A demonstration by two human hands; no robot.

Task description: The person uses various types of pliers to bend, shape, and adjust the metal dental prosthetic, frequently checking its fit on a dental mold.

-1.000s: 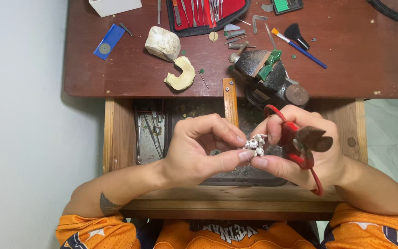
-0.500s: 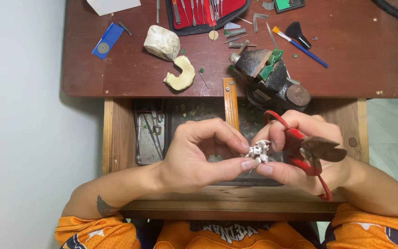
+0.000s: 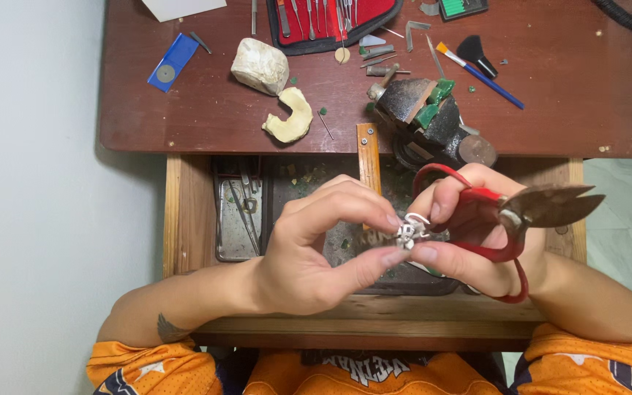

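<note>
Between thumb and forefinger, my left hand pinches a small silver metal piece over the open drawer. My right hand touches the same piece with its fingertips and carries red-handled shears in the palm. The dark blades of the shears point right, away from the piece, and look nearly together. Both hands hover above a dark tray in the drawer.
On the brown bench stand a small vise with green wax, two pale lumps, a blue card, a red tool roll and a blue-handled brush. A wooden bench pin juts forward.
Both hands have shifted slightly right and lower with the silver piece still between them. The shears' blades now stick out further right.
</note>
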